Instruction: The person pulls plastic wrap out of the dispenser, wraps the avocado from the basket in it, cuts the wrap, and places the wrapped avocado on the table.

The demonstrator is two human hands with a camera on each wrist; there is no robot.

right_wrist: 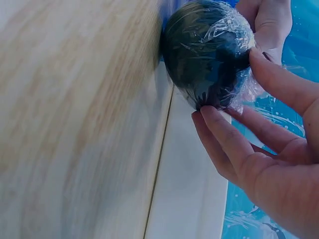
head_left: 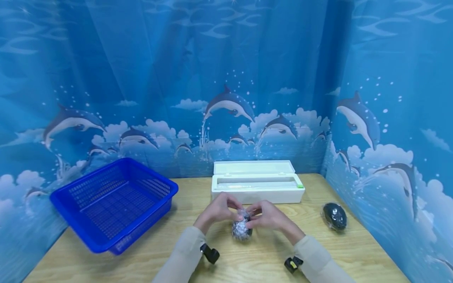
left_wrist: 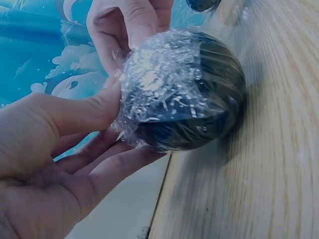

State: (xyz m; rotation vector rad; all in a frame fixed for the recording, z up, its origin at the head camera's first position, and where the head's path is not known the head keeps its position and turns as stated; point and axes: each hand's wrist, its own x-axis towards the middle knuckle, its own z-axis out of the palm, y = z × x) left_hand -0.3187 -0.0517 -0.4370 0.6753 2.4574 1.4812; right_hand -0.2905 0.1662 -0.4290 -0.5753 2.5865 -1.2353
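the fingers [left_wrist: 94,112] of the left hand [head_left: 218,210] pinch the crinkly wrap [left_wrist: 154,74] against the dark ball [head_left: 242,228], and the right hand [head_left: 269,216] pinches it from the other side. the ball sits low on the wooden surface [head_left: 255,259], right between both hands. to do this well, i think the wrap should be pulled snug and pressed flat so no loose bits stick out. a white box [head_left: 257,182] stands just behind, a blue basket [head_left: 115,202] to the left, another wrapped ball [head_left: 334,216] to the right
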